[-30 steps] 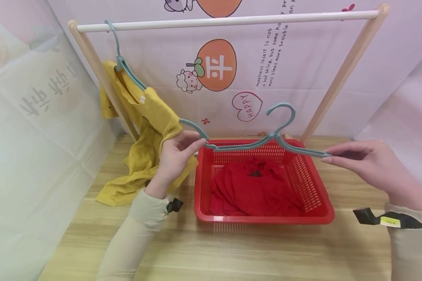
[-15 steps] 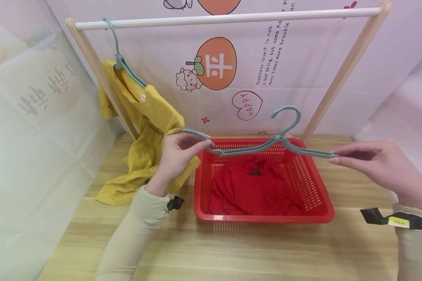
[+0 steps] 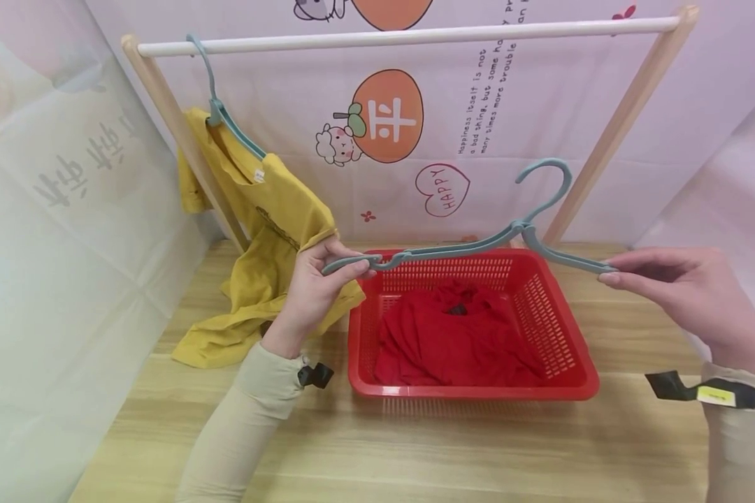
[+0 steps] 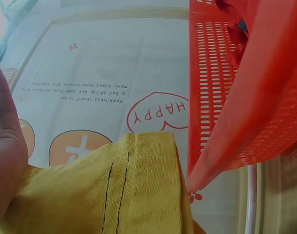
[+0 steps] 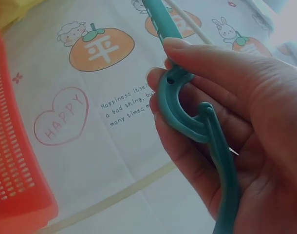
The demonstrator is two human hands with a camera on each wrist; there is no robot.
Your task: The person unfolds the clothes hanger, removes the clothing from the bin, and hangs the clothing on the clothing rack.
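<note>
A teal clothes hanger (image 3: 459,249) spans the air over the red basket, its hook up and to the right. My left hand (image 3: 311,293) pinches its left end between thumb and fingers. At the other end my right hand (image 3: 679,290) grips the hanger; the right wrist view shows the fingers behind its curved notch (image 5: 175,105). Beside my left hand a yellow T-shirt (image 3: 289,202) hangs from another teal hanger (image 3: 209,77), its lower part spread on the table. Part of its stitched yellow cloth fills the bottom of the left wrist view. A crumpled red garment (image 3: 453,342) lies in the basket.
The red perforated basket (image 3: 478,392) stands on the wooden table (image 3: 447,454). Behind it rises a rack with a white rail (image 3: 415,35) and wooden posts (image 3: 623,133). A printed cloth (image 3: 384,195) backs the scene, and pale sheets close both sides.
The held hanger has shifted right, its hook now higher. Its left end has swung down from the yellow shirt's shoulder into my left hand. My right hand has moved slightly right.
</note>
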